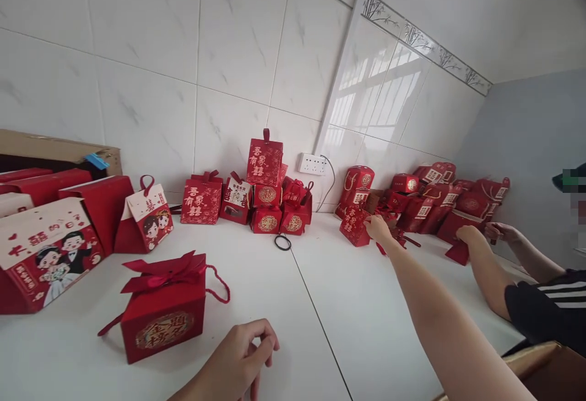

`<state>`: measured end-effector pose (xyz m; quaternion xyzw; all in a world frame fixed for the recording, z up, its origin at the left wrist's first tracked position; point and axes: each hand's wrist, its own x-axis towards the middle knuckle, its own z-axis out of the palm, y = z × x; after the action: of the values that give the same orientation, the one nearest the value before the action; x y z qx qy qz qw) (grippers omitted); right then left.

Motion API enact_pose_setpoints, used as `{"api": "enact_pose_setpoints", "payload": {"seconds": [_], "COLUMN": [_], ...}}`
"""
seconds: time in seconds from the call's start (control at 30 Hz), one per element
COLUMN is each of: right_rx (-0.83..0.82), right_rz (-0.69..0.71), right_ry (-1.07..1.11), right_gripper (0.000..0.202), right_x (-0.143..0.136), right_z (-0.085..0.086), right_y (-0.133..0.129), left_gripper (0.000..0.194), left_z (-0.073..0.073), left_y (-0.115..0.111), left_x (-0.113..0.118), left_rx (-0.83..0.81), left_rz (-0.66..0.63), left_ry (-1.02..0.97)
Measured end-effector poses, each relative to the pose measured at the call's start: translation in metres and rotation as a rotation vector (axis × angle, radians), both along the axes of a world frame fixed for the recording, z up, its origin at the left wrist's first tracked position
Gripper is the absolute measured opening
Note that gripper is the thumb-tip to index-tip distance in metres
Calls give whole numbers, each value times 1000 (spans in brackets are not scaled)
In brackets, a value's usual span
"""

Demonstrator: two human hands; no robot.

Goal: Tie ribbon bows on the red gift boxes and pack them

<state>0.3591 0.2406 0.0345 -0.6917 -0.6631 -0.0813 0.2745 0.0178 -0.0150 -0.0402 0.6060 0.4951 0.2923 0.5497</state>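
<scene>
Your right grip [378,230], at the edge of the patterned red box [353,226] right of centre, may be pinching it but you can't tell, and a careless push could topple the taller box [351,188] close behind, while your half-open left grip [245,358], bottom centre, is empty.

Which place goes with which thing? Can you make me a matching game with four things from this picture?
1. Black ring
2. White socket strip
3. Blue piece
4. Right hand

A. At a red box
B. Flat on the white table
C. On the cardboard box's edge
D. Against the tiled wall

Right pairs: 1-B, 2-D, 3-C, 4-A
</scene>
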Motion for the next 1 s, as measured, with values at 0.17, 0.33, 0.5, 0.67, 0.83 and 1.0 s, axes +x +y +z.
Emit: {"api": "enact_pose_setpoints", "payload": {"seconds": [0.17, 0.33, 0.5, 0.67, 0.83, 1.0], "right_rx": [-16, 76, 157, 187, 300, 202], "right_rz": [-123, -60, 226, 529, 803, 741], "right_ry": [52, 116, 96, 89, -164, -554], "right_gripper": [14, 26, 17, 16, 19, 22], "right_x": [-8, -22, -49, -93, -134, -177], "right_z": [-4, 2, 5, 4, 12, 13], "right_y": [-12, -37, -80, -134, -168, -180], "left_gripper": [29, 28, 31, 32, 31, 29], "left_z": [-1, 1, 1, 3, 2, 7], "left_y": [1, 0, -2, 2, 11, -1], "left_x": [-2, -3, -1, -3, -15, -12], "left_rx": [10, 45, 74, 358, 754, 1336], "left_rz": [-14, -7, 12, 322, 544, 302], "left_ry": [2, -1, -6, -22, 27, 215]}}
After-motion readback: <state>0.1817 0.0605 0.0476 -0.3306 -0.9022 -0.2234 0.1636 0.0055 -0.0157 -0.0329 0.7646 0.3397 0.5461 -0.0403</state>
